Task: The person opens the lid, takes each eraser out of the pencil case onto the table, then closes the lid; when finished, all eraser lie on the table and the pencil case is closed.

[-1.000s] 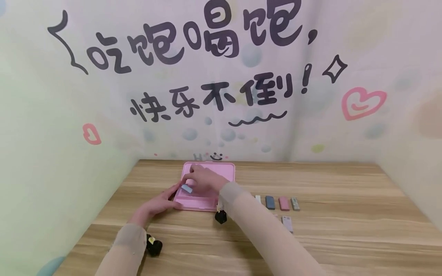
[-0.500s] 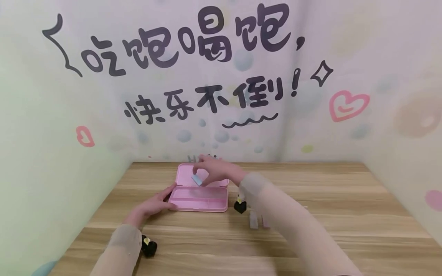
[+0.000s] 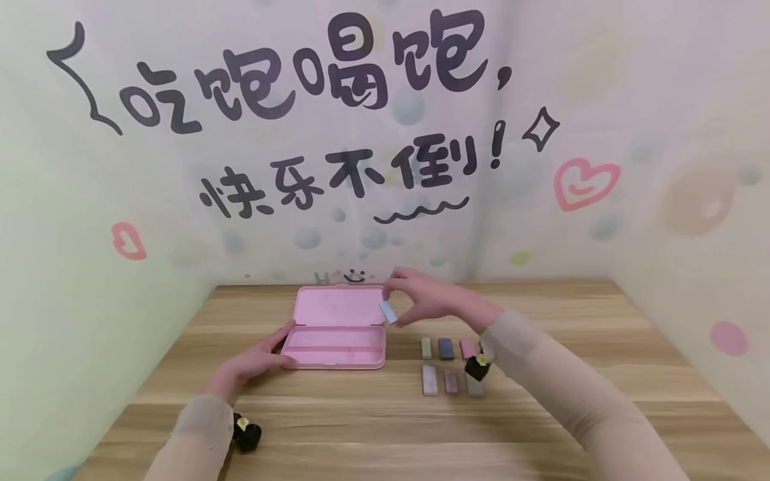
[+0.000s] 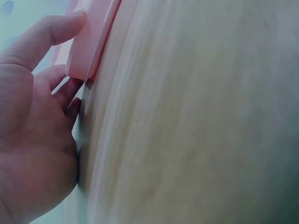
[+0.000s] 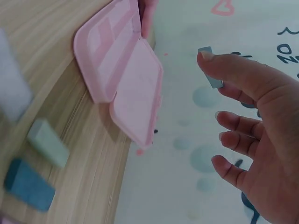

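An open pink pencil case (image 3: 339, 337) lies at the back of the wooden table, its lid (image 3: 339, 306) laid back toward the wall. My left hand (image 3: 249, 364) grips its left end, thumb on the near side and fingers around the corner; the left wrist view shows the thumb (image 4: 70, 25) on the pink wall. Between thumb and index finger, my right hand (image 3: 430, 297) pinches a small light blue eraser (image 3: 388, 312) in the air, just right of the lid. The other fingers of that hand are spread apart in the right wrist view. The case's compartments look bare.
Right of the case, several erasers stand in two rows, among them a pale green one (image 3: 426, 348), a dark blue one (image 3: 445, 349) and a white one (image 3: 429, 380). My right wrist partly covers the row ends. A printed cloth wall (image 3: 361, 240) rises behind the table.
My right hand has lifted the light blue eraser up from over the case and carried it right, past the lid. The left hand stays on the case. The head view has shifted slightly.
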Demonstrator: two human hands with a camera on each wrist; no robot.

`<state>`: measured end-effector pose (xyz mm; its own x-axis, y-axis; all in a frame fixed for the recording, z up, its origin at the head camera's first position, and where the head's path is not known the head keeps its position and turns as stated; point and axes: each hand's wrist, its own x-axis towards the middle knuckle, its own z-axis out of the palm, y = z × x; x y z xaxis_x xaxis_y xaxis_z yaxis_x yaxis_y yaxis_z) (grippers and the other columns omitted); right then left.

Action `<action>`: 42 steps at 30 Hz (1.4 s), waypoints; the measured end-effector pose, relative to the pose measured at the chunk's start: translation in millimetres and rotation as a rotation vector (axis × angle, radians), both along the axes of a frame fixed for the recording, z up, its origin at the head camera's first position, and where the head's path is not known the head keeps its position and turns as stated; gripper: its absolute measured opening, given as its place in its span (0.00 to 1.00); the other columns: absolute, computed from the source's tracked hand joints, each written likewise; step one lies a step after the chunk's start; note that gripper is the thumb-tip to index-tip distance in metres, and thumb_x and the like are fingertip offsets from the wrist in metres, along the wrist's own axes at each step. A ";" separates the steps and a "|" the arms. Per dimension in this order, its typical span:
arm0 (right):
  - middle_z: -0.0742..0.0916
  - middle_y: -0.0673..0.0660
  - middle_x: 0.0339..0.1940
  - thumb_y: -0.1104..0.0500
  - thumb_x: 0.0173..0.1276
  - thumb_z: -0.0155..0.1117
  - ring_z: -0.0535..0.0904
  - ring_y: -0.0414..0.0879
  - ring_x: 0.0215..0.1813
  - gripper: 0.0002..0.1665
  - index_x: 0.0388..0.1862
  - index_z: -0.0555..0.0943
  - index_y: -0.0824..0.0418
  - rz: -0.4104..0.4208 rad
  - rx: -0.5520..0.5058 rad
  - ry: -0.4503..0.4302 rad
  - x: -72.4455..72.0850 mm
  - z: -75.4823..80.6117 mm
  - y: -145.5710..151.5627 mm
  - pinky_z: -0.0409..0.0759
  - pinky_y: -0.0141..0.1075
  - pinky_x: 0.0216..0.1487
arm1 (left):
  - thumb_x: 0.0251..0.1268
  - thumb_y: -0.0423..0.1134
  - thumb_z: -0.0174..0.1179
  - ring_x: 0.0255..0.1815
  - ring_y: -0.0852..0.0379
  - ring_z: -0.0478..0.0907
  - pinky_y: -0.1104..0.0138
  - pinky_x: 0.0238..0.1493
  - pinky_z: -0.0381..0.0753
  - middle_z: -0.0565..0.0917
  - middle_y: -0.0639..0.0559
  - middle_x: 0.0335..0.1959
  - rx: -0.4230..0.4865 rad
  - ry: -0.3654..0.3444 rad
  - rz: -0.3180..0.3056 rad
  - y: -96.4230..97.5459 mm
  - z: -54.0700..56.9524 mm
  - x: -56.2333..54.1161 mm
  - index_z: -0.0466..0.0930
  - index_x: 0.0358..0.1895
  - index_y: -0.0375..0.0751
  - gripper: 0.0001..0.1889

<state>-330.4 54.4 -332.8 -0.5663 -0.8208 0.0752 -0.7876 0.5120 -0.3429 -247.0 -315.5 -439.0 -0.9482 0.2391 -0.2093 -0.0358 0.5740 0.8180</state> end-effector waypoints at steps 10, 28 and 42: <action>0.75 0.48 0.50 0.52 0.54 0.77 0.73 0.45 0.53 0.24 0.49 0.77 0.48 -0.100 -0.028 -0.013 19.5 -12.6 72.4 0.75 0.44 0.54 | 0.57 0.45 0.68 0.75 0.32 0.39 0.39 0.69 0.41 0.43 0.31 0.77 -0.018 -0.009 0.001 -2.6 3.9 1.8 0.42 0.79 0.46 0.52; 0.78 0.51 0.47 0.51 0.57 0.74 0.74 0.53 0.47 0.23 0.49 0.77 0.53 -0.176 -0.130 -0.099 55.8 -51.8 150.2 0.74 0.46 0.46 | 0.58 0.45 0.68 0.75 0.31 0.38 0.37 0.68 0.39 0.41 0.31 0.77 -0.023 -0.013 -0.018 0.5 2.1 -0.3 0.41 0.79 0.46 0.52; 0.78 0.50 0.39 0.51 0.53 0.76 0.72 0.47 0.40 0.23 0.45 0.77 0.52 -0.231 -0.122 -0.219 72.2 -85.7 178.5 0.71 0.37 0.37 | 0.58 0.44 0.67 0.75 0.31 0.36 0.37 0.68 0.38 0.40 0.31 0.77 -0.007 -0.014 -0.021 1.9 2.8 0.9 0.40 0.79 0.45 0.52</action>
